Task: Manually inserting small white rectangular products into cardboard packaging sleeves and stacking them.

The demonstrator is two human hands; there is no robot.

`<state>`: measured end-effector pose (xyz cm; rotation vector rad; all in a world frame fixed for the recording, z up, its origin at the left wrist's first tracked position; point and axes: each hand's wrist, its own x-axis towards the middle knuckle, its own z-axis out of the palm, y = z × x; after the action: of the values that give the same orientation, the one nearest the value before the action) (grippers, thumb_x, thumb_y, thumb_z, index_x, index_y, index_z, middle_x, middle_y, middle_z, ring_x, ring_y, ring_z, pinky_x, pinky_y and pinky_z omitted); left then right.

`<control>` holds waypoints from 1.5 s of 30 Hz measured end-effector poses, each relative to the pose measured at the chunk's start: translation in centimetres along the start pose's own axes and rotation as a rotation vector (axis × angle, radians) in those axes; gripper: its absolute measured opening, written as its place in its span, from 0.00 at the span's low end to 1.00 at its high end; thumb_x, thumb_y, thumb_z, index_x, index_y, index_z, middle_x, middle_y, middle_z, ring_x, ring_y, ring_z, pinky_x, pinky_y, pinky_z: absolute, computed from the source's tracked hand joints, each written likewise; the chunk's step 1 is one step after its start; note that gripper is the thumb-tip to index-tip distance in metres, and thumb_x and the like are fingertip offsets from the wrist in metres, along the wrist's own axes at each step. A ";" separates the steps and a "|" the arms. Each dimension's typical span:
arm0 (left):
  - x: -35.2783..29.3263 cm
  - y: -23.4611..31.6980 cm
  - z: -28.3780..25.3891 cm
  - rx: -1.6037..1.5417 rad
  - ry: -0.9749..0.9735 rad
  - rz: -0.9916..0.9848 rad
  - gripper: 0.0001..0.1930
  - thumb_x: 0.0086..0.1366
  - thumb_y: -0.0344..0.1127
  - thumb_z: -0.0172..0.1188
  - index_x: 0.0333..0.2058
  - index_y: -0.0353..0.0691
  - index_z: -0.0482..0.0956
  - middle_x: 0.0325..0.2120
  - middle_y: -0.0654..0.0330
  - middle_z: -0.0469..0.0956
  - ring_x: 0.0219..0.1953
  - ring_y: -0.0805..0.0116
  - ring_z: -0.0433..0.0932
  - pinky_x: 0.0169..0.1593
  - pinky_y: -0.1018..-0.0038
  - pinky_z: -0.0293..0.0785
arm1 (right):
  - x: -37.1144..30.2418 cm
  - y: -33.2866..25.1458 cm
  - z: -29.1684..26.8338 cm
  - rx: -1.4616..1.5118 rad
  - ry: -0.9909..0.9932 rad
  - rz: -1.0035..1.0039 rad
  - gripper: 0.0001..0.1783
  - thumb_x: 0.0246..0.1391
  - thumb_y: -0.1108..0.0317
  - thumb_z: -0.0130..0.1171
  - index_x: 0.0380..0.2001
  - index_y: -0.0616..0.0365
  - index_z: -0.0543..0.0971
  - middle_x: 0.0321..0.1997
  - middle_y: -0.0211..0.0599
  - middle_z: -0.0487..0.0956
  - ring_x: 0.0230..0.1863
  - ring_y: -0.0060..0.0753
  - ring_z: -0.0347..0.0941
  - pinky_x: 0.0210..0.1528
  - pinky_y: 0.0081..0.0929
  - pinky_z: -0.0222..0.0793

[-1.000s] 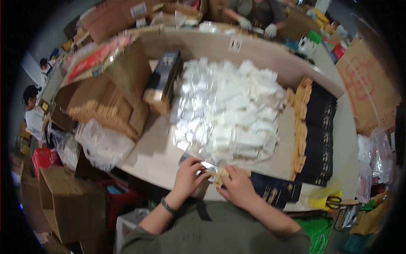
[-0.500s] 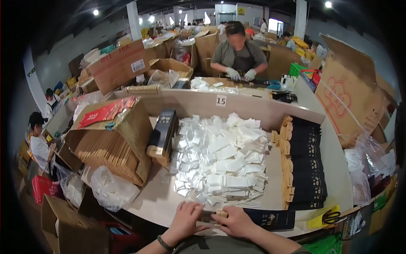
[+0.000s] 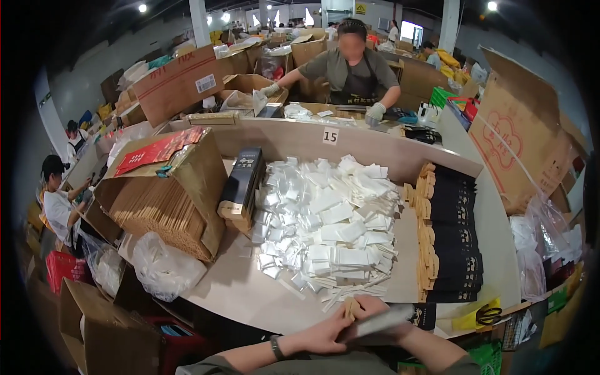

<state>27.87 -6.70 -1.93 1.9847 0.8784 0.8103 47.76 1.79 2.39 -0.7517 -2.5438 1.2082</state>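
At the table's front edge my left hand point(image 3: 323, 333) and my right hand point(image 3: 367, 308) are together, both closed. Between them is a blurred, flat greyish strip point(image 3: 382, 320), slanting up to the right. A small tan piece point(image 3: 352, 308) shows at my fingertips; whether it joins the strip I cannot tell. Partly behind the strip and my right hand lies a black printed sleeve point(image 3: 426, 315). Just beyond my hands spreads a heap of small white and clear packets point(image 3: 337, 231). To the right stands a row of black sleeves with tan rounded ends point(image 3: 450, 234).
Left on the table point(image 3: 240, 294) are an open carton point(image 3: 215, 206) of tightly stacked tan pieces, a black-and-tan box point(image 3: 242, 181) and a clear plastic bag point(image 3: 165, 265). Scissors point(image 3: 489, 314) lie on yellow material at the right corner. A gloved co-worker point(image 3: 353, 69) stands beyond the partition point(image 3: 287, 134).
My hands have come together and shifted right, lifting the strip off the table edge over the black sleeve. The co-worker's hands have moved apart, one reaching toward a carton.
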 end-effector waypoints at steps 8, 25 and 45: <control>-5.1 -1.3 -4.8 0.380 0.406 -0.714 0.20 0.48 0.38 0.67 0.40 0.37 0.75 0.30 0.51 0.77 0.34 0.48 0.78 0.39 0.61 0.75 | 1.1 -2.3 2.7 -0.394 0.179 0.444 0.23 0.56 0.46 0.58 0.25 0.57 0.80 0.22 0.49 0.79 0.26 0.53 0.77 0.27 0.45 0.71; -3.4 -1.1 -9.5 0.598 0.228 -0.209 0.32 0.47 0.40 0.74 0.52 0.39 0.73 0.46 0.47 0.75 0.49 0.44 0.73 0.52 0.59 0.71 | 6.0 2.0 1.2 -0.210 0.369 0.491 0.11 0.55 0.60 0.56 0.30 0.57 0.78 0.28 0.49 0.80 0.33 0.52 0.79 0.36 0.46 0.73; -6.4 -5.0 -12.0 0.428 0.716 -0.550 0.08 0.64 0.30 0.59 0.42 0.37 0.78 0.28 0.55 0.74 0.28 0.55 0.74 0.33 0.68 0.70 | 9.3 6.4 -6.4 -0.477 0.125 0.091 0.08 0.52 0.65 0.58 0.30 0.58 0.78 0.34 0.44 0.77 0.40 0.52 0.75 0.43 0.44 0.72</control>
<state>13.52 -4.79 -1.92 1.6311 2.0478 1.0698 44.78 14.37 1.32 -1.0120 -2.7409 0.5484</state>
